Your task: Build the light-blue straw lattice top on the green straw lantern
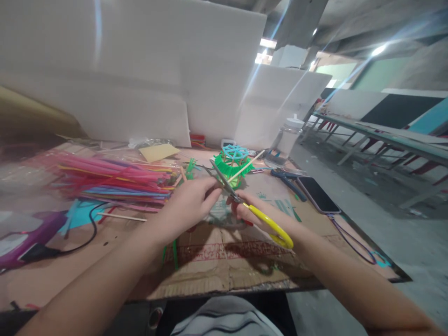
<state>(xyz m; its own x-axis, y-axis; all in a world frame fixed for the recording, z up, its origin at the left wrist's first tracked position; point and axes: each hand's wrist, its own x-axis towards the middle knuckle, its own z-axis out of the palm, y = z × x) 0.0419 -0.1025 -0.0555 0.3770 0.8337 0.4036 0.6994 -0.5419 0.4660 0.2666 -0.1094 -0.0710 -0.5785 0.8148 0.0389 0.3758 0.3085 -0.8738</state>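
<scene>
Yellow-handled scissors (269, 223) lie across my right hand (248, 207), their blades parted and pointing up and to the left. The fingers of that hand are closed around the scissors near the pivot. My left hand (196, 198) is closed beside the blades, fingertips pinched together; what they hold, if anything, is hidden. Just beyond the hands stands a small model with a green fringe (224, 166) and a light-blue spoked top (235, 152). A thin pale stick (247, 166) slants up to the right in front of it.
Bundled pink and blue pipe cleaners (119, 179) lie at left, near a purple glue gun (38, 238) and its black cord. At right are blue-handled pliers (289, 182), a phone (318, 195) and a clear bottle (285, 140). Cardboard (210, 275) covers the table's front.
</scene>
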